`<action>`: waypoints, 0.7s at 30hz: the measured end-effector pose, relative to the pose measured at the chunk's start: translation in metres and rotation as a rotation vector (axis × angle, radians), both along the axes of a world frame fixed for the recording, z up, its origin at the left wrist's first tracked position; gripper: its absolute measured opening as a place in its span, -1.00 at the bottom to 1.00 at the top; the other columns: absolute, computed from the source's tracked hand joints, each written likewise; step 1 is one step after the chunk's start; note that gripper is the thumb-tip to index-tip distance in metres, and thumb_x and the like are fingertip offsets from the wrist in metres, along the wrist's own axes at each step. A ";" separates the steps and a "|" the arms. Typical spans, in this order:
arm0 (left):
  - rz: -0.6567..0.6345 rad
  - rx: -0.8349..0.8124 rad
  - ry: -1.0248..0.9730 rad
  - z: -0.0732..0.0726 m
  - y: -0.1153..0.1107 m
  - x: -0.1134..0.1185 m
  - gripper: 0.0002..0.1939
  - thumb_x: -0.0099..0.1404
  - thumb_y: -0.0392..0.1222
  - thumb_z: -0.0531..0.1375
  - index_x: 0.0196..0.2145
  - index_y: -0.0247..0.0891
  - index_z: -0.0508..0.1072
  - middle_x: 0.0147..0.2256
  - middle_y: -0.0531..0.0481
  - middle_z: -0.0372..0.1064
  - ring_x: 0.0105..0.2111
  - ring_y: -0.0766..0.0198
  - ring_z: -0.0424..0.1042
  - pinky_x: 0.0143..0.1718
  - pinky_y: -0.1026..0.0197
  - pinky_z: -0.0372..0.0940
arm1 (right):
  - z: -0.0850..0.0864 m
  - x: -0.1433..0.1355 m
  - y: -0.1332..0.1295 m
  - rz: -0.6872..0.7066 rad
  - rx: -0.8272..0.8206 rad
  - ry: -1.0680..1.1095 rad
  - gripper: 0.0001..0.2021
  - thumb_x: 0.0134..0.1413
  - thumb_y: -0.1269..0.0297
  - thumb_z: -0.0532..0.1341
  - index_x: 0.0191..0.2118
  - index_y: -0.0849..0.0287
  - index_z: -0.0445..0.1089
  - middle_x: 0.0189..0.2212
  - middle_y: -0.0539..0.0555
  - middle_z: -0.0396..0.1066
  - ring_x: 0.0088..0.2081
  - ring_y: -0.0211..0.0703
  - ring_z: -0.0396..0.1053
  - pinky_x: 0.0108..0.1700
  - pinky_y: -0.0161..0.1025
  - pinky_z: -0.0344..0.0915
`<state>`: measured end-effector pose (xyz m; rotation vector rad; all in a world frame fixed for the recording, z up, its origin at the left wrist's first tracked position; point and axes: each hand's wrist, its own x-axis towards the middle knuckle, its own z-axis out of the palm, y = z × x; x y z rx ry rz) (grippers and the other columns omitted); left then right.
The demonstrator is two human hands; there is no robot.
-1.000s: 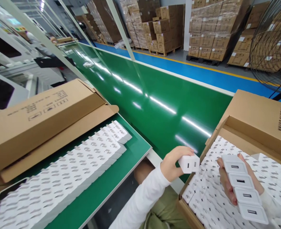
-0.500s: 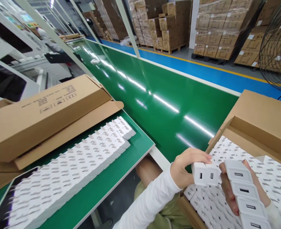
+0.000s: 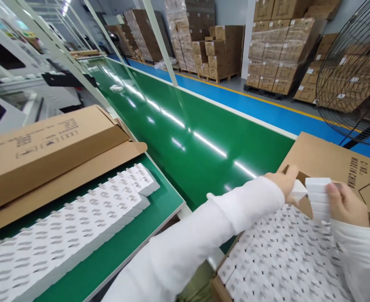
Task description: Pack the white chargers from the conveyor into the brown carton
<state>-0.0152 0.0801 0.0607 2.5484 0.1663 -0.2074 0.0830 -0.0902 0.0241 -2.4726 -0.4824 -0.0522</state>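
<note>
My left hand (image 3: 283, 183) reaches over the far part of the carton on the right, its fingers closed around white USB wall chargers (image 3: 298, 191). Beside it, my right hand (image 3: 350, 205) grips a stack of several more chargers (image 3: 318, 195), its thumb along their right side. Both groups are above the open carton (image 3: 220, 289), where close-packed chargers (image 3: 275, 251) lie with their metal prongs up. On the green table at left stand long rows of the same chargers (image 3: 78, 235), prongs upward too.
Behind the rows on the table (image 3: 109, 251) lies a long cardboard box (image 3: 49, 147) with its flap out. A green conveyor belt (image 3: 172, 126) runs between the table and the carton. A wire fan (image 3: 354, 75) stands at right, and stacked cartons (image 3: 266, 54) fill the background.
Both hands have moved toward the far side of the carton with their chargers. The chargers' USB faces, visible before, are turned out of sight. The view has shifted rightward.
</note>
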 end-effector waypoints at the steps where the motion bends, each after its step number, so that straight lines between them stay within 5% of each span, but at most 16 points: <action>1: -0.041 0.106 0.017 -0.001 -0.001 0.017 -0.40 0.06 -0.06 0.25 0.00 -0.22 0.11 -0.12 -0.19 0.33 -0.21 -0.04 0.41 -0.28 0.02 0.30 | -0.007 0.006 -0.001 0.033 -0.145 -0.088 -0.59 0.09 -0.06 -0.11 -0.19 0.12 0.25 -0.34 0.17 0.38 -0.25 0.03 0.33 -0.24 -0.13 0.19; 4: -0.128 0.286 0.014 -0.011 -0.006 0.054 -0.64 0.17 -0.25 0.13 -0.05 -0.20 0.22 0.00 -0.21 0.22 -0.05 -0.03 0.29 -0.19 -0.02 0.27 | -0.024 0.020 -0.002 0.119 -0.392 -0.142 -0.50 0.09 -0.13 -0.16 -0.14 0.17 0.21 -0.36 0.24 0.40 -0.34 0.10 0.36 -0.40 -0.13 0.17; 7: -0.198 0.286 0.046 -0.026 -0.012 0.068 -0.68 0.18 -0.30 0.09 -0.08 -0.19 0.29 0.02 -0.15 0.23 0.07 0.00 0.13 -0.08 -0.02 0.20 | -0.038 0.027 0.000 0.251 -0.504 -0.076 -0.48 0.09 -0.14 -0.18 -0.12 0.18 0.21 -0.34 0.27 0.41 -0.39 0.10 0.37 -0.44 -0.13 0.16; 12: -0.196 0.266 0.185 -0.050 -0.018 0.070 -0.67 0.23 -0.06 -0.01 -0.20 -0.30 0.40 -0.15 -0.21 0.40 0.04 0.01 0.19 0.12 -0.24 -0.19 | -0.064 0.027 0.001 0.485 -0.447 0.076 -0.61 0.16 0.04 -0.20 -0.27 -0.01 0.32 -0.21 0.03 0.43 -0.26 -0.01 0.39 -0.28 -0.13 0.24; 15: -0.150 0.207 0.167 -0.061 -0.020 0.073 -0.62 0.26 -0.13 -0.09 -0.21 -0.41 0.39 -0.23 -0.26 0.43 -0.08 0.05 0.34 0.15 -0.24 -0.33 | -0.068 0.026 0.000 0.569 -0.382 0.140 -0.55 0.14 0.03 -0.22 -0.31 0.00 0.37 -0.16 0.03 0.42 -0.18 -0.01 0.37 -0.19 -0.10 0.26; 18: -0.105 0.096 0.021 -0.060 -0.019 0.070 -0.68 0.24 -0.19 -0.04 -0.21 -0.44 0.39 -0.17 -0.25 0.42 -0.07 0.08 0.35 0.19 -0.13 -0.32 | -0.064 0.021 0.001 0.517 -0.328 0.179 -0.50 0.13 -0.05 -0.23 -0.26 0.00 0.41 -0.12 0.06 0.40 -0.12 0.06 0.35 -0.13 -0.02 0.25; 21: -0.005 0.017 -0.181 -0.044 -0.012 0.034 -0.63 0.24 -0.32 -0.06 -0.01 -0.39 0.27 0.09 -0.15 0.20 0.09 0.17 0.18 0.22 0.00 -0.27 | -0.058 0.018 0.000 0.352 -0.317 0.199 -0.42 0.11 -0.14 -0.27 -0.17 -0.02 0.40 -0.12 0.06 0.41 -0.08 0.15 0.31 -0.08 0.09 0.20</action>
